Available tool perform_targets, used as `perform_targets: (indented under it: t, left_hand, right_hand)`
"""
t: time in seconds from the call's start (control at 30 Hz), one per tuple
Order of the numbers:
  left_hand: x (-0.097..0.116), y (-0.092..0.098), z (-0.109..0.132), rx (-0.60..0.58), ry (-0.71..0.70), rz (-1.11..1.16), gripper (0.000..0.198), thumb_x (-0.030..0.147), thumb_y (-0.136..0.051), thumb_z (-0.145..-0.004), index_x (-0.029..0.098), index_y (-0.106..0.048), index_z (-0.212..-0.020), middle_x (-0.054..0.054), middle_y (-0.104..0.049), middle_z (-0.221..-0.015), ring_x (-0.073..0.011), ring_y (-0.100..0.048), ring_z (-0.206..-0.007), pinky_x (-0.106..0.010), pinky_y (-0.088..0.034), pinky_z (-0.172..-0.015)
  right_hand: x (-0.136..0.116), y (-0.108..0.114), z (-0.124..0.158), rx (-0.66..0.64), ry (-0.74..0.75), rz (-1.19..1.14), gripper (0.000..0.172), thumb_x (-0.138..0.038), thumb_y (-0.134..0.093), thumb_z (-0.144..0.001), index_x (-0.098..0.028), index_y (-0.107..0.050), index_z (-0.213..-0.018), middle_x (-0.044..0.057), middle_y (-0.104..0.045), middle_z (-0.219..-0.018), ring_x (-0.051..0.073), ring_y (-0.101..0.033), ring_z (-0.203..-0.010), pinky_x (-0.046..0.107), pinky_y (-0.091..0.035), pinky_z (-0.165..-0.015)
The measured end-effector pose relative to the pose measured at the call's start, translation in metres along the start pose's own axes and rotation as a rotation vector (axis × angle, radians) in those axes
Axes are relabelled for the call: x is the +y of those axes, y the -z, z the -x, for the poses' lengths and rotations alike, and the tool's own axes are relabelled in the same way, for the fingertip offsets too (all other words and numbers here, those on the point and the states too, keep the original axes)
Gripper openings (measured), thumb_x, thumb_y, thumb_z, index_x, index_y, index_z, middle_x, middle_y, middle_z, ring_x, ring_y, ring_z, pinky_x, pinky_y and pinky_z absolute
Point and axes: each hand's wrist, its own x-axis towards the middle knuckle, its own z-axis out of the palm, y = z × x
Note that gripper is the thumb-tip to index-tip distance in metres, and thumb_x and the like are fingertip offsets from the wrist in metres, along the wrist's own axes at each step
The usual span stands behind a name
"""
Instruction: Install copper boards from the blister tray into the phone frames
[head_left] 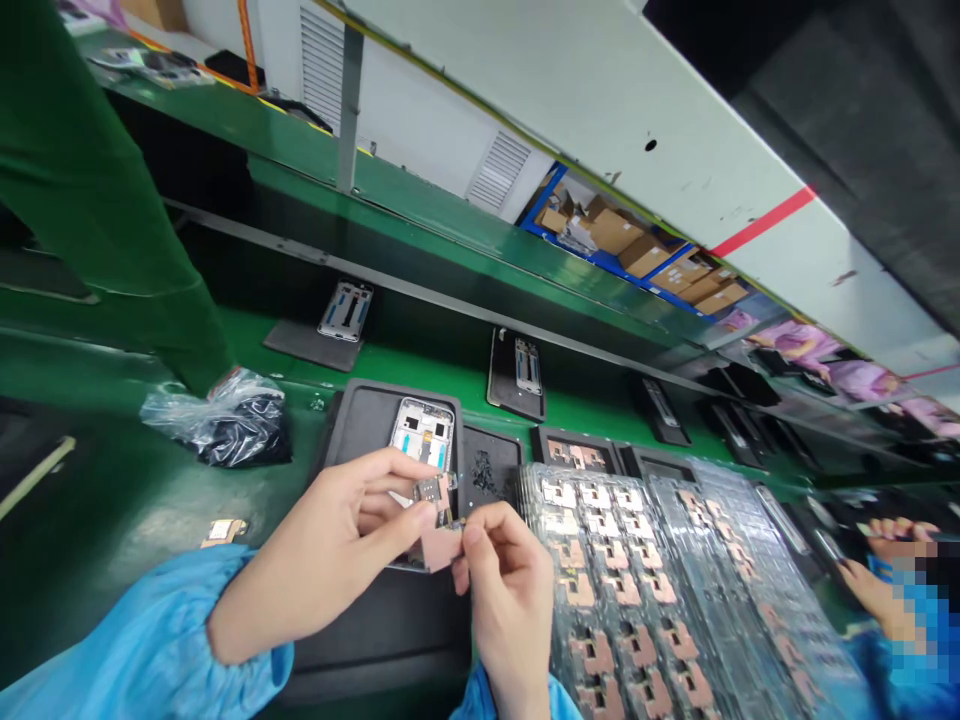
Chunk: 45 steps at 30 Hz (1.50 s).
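Observation:
A phone circuit board point(441, 545) with copper-coloured patches is held up in front of me. My left hand point(360, 530) grips its upper left part between thumb and fingers. At its right edge, my right hand point(504, 570) pinches with thumb and forefinger; whatever small part lies in that pinch is too small to name. Behind the board, a phone frame point(424, 425) lies on a black foam tray point(360, 430), its lower part largely hidden by my hands. A small dish point(506, 450) with tiny black pieces sits just right of the tray.
Clear plastic trays point(600, 610) of circuit boards stand stacked on the right. A plastic bag point(225, 415) of black parts and a loose board point(223, 532) lie left. Other phone frames point(346, 310) rest on pads along the line behind. A co-worker's hand point(877, 580) shows far right.

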Motion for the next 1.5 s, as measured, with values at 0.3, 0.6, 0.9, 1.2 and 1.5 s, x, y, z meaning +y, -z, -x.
perform_targets:
  t: [0.3, 0.6, 0.9, 1.2, 1.5]
  left_hand:
    - [0.019, -0.002, 0.000, 0.055, -0.108, 0.012, 0.017, 0.033, -0.076, -0.093, 0.017, -0.069, -0.093, -0.004, -0.080, -0.082, -0.0147, -0.075, -0.070, -0.020, -0.063, -0.067]
    - [0.013, -0.007, 0.007, 0.051, -0.094, 0.074, 0.018, 0.035, -0.080, -0.092, 0.018, -0.073, -0.095, -0.001, -0.077, -0.071, -0.0121, -0.071, -0.061, -0.018, -0.060, -0.061]
    - [0.014, -0.009, 0.007, 0.003, -0.020, 0.131, 0.028, 0.041, -0.081, -0.090, 0.018, -0.066, -0.090, -0.003, -0.078, -0.076, -0.0148, -0.075, -0.068, -0.022, -0.062, -0.067]
    - [0.014, -0.049, -0.009, -0.220, 0.119, 0.059, 0.029, 0.049, -0.056, -0.091, 0.022, -0.049, -0.092, -0.012, -0.080, -0.094, -0.0260, -0.081, -0.091, -0.040, -0.066, -0.083]
    - [0.003, 0.014, -0.054, 0.023, -0.409, -0.980, 0.025, 0.018, -0.069, -0.098, 0.012, -0.074, -0.121, -0.022, -0.052, -0.160, -0.0485, -0.028, -0.157, -0.075, -0.012, -0.125]
  right_hand:
    - [-0.004, 0.022, -0.005, -0.134, 0.124, -0.189, 0.036, -0.051, -0.059, -0.106, -0.021, -0.078, -0.099, 0.003, -0.075, -0.074, 0.013, -0.071, -0.058, 0.020, -0.051, -0.059]
    - [-0.012, 0.018, 0.005, -0.086, 0.065, -0.221, 0.035, -0.050, -0.069, -0.100, -0.019, -0.076, -0.086, 0.000, -0.070, -0.066, 0.012, -0.068, -0.052, 0.019, -0.049, -0.052]
    - [-0.001, 0.019, -0.005, -0.074, 0.176, -0.137, 0.040, -0.055, -0.071, -0.098, -0.019, -0.071, -0.080, 0.000, -0.066, -0.063, 0.013, -0.065, -0.055, 0.020, -0.052, -0.052]
    - [0.048, 0.027, -0.013, 0.205, 0.516, -0.358, 0.043, -0.031, -0.087, -0.089, -0.031, -0.067, -0.126, 0.007, -0.082, -0.114, 0.025, -0.082, -0.092, 0.036, -0.068, -0.075]
    - [0.037, 0.031, -0.068, 0.199, 0.253, -0.430, 0.042, -0.057, -0.042, -0.111, -0.035, -0.065, -0.137, 0.009, -0.071, -0.137, 0.023, -0.073, -0.104, 0.043, -0.061, -0.087]
